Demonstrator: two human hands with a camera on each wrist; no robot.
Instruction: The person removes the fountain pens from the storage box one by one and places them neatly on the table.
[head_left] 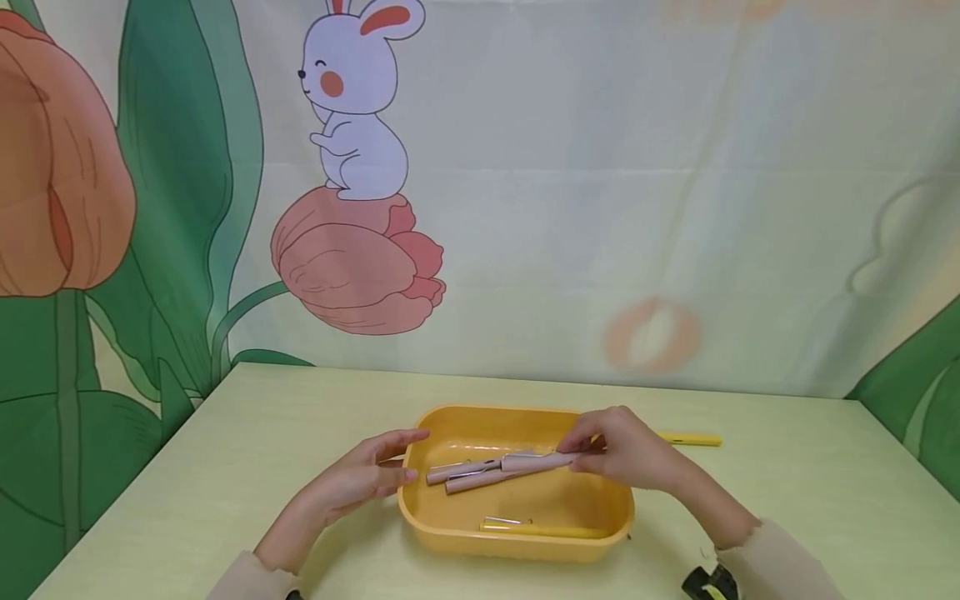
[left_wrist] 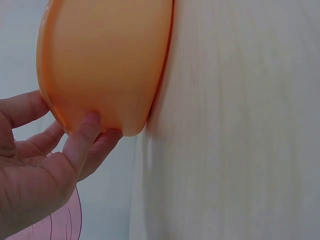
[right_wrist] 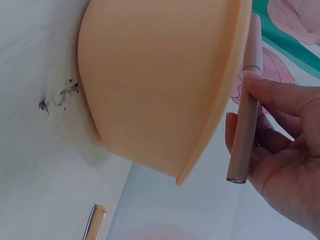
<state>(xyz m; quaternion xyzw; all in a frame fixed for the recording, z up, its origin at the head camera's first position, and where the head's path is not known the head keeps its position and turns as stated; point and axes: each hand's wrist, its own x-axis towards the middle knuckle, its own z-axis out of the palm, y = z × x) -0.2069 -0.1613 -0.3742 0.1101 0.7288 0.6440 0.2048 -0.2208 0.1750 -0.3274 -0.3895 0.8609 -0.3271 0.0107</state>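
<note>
A yellow plastic tray stands on the table in the head view. At its left end my left hand touches the rim and outer wall with fairly straight fingers; the left wrist view shows those fingertips against the tray's wall. My right hand pinches a pink pen between thumb and fingers, over the tray's right side. Two more pink pens, one of them the lower pen, lie inside to the left, partly overlapped by the held one. Near the front wall inside lies a yellow pen.
Another yellow pen lies on the table to the right of the tray, partly hidden by my right hand. Behind the table hangs a cloth backdrop with a rabbit and tulips. Dark marks show on the tabletop beside the tray.
</note>
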